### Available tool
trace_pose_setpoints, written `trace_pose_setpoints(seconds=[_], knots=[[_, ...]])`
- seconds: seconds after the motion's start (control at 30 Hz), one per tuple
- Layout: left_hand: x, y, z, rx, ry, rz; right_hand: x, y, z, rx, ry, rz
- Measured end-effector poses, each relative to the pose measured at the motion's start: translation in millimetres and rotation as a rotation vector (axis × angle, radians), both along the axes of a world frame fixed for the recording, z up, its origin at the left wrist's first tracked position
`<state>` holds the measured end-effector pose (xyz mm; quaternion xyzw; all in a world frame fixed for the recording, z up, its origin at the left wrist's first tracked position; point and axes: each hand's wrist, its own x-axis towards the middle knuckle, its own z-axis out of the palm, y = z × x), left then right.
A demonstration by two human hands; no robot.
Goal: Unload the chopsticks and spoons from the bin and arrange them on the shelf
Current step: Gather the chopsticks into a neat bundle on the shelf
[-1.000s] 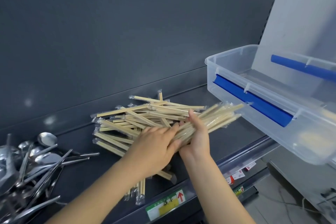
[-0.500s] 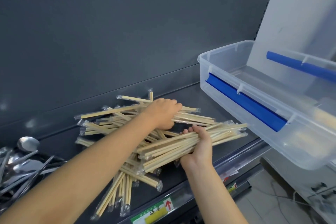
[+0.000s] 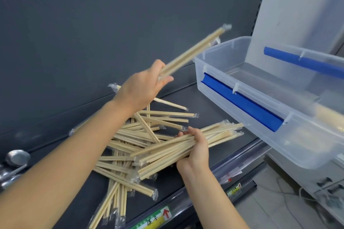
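Note:
A loose heap of plastic-wrapped wooden chopsticks (image 3: 141,135) lies on the dark shelf (image 3: 214,109). My left hand (image 3: 143,87) is raised above the heap and pinches a few wrapped chopsticks (image 3: 193,54) that point up and to the right. My right hand (image 3: 195,150) grips a thick bundle of chopsticks (image 3: 221,135) just above the shelf's front part, with the bundle lying roughly level. The clear plastic bin (image 3: 240,115) with blue clips stands to the right. Metal spoons (image 3: 16,160) show at the far left edge.
The grey back panel (image 3: 111,24) rises behind the shelf. A price rail with a green and yellow label (image 3: 154,217) runs along the shelf's front edge. A pale upright panel (image 3: 297,5) stands behind the bin. Floor and cables show at the lower right.
My left hand has lifted off the heap, up and to the right, with a few chopsticks in it. My right hand still holds its bundle in nearly the same place.

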<state>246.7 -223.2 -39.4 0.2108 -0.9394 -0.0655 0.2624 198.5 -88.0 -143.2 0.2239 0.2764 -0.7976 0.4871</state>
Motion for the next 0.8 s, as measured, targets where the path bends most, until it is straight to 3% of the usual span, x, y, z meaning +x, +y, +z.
trace_pose_setpoints(seconds=[0.13, 0.23, 0.37, 0.63, 0.8], knots=[[7.6, 7.6, 21.8, 0.133, 0.536, -0.086, -0.1, -0.1, -0.9, -0.026, 0.034, -0.005], [12.8, 13.8, 37.6, 0.362, 0.911, -0.186, 0.3, -0.2, -0.4, -0.048, 0.059, -0.03], [24.3, 14.9, 58.9, 0.51, 1.2, -0.203, 3.1, 1.0, 1.1, -0.057, 0.078, -0.029], [50.3, 10.5, 120.5, 0.614, 1.453, -0.163, 10.1, 1.4, 6.3, -0.076, 0.148, -0.003], [41.8, 20.1, 100.0, 0.94, 1.262, -0.162, 15.5, -1.6, 19.9, -0.227, 0.242, 0.158]])
